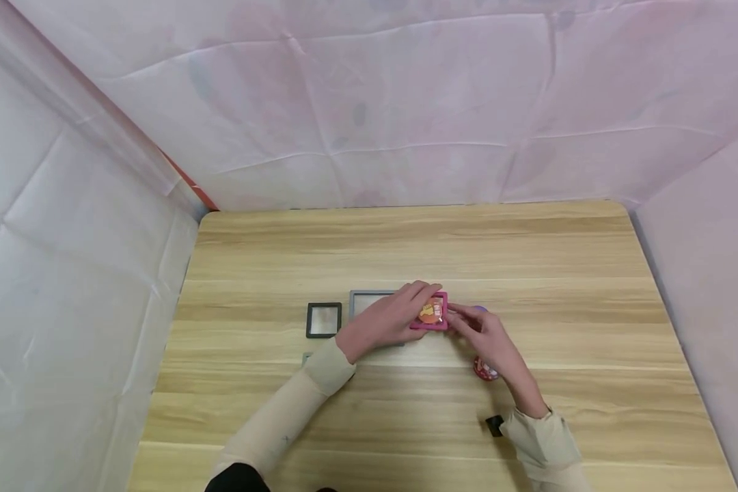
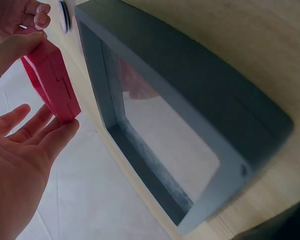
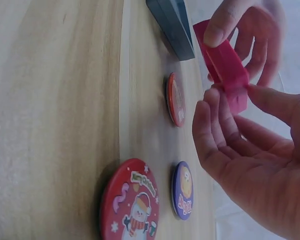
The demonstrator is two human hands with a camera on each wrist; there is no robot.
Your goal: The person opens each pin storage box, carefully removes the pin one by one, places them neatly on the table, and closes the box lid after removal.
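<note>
A small pink square frame (image 1: 445, 301) with an orange round badge (image 1: 430, 311) inside its window is held up between both hands. My left hand (image 1: 386, 320) grips it from the left, the thumb on one edge and fingers on the opposite one; the left wrist view shows the pink frame (image 2: 52, 80) tilted. At its right edge, my right hand (image 1: 482, 335) pinches a corner between thumb and fingertips, seen in the right wrist view on the pink frame (image 3: 230, 70). Beneath and left of it, a larger grey frame (image 1: 369, 293) is partly covered by my left hand.
A small black frame (image 1: 324, 335) lies left of the grey one. Another frame's edge (image 1: 306, 357) shows beside the left sleeve. A red snowman badge (image 3: 132, 200), a purple badge (image 3: 183, 190) and another red badge (image 3: 176, 100) lie near the right hand.
</note>
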